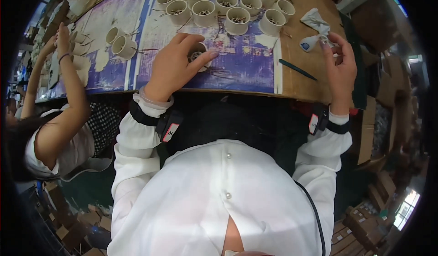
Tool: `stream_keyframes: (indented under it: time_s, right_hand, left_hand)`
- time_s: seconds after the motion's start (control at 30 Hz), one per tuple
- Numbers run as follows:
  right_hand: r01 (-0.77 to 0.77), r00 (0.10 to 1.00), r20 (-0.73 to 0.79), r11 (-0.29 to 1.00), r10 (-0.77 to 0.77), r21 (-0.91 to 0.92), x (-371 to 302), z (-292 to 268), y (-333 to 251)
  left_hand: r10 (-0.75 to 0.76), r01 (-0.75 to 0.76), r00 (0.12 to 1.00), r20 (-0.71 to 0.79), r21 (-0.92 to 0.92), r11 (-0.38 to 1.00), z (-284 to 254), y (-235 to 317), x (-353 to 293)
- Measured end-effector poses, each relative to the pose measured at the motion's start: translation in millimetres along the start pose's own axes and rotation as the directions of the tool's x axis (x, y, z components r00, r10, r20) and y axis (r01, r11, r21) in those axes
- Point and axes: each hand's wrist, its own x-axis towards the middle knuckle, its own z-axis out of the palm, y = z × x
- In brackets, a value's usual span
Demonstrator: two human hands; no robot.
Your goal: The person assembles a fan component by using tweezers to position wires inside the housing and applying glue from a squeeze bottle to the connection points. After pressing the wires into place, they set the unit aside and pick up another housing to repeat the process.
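Observation:
My left hand [175,64] curls round a white cup [199,54] near the table's front edge, its thumb and fingers on opposite sides. Metal parts show inside this cup, though the hand hides much of it. On the right, my right hand [341,64] has its thumb and index finger closed at the edge of a white crumpled pouch [314,23] with a blue mark at its lower end. Between the hands, closer to the right one, lies a dark green pen-like stick [297,69] on brown cardboard.
Several white cups [203,13] holding small metal parts and wires stand in a group at the back. Two more cups [123,47] sit to the left with thin wires. A co-worker [64,132] works at the far left of the table [251,80].

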Motion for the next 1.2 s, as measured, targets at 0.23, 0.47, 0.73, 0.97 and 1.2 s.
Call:
stream_keyframes:
  time_s: [0.23, 0.47, 0.73, 0.97, 1.2]
  right_hand:
    - [0.175, 0.865, 0.362, 0.885, -0.347, 0.432, -36.4, 69.0, -94.3]
    - [0.256, 0.765, 0.475, 0.881, -0.436, 0.397, -53.4, 120.1, -113.1]
    - [0.197, 0.755, 0.494, 0.868, -0.431, 0.455, -38.5, 129.1, -108.6]
    - [0.405, 0.719, 0.367, 0.785, -0.590, 0.469, -45.4, 110.4, -112.0]
    - [-0.289, 0.793, 0.599, 0.798, -0.110, 0.529, -43.2, 129.2, -124.4]
  left_hand:
    - [0.180, -0.182, 0.983, -0.031, -0.284, 0.941, -3.2, -32.9, -16.2]
    - [0.151, -0.163, 0.987, -0.061, -0.353, 0.921, 13.0, -39.1, -25.7]
    - [0.053, -0.095, 0.991, -0.124, -0.361, 0.928, 11.5, -38.3, -31.0]
    - [-0.091, 0.027, 0.993, -0.076, -0.599, 0.800, 5.8, -38.8, -30.3]
    - [-0.089, 0.011, 0.992, -0.086, -0.654, 0.757, 8.2, -34.9, -31.4]
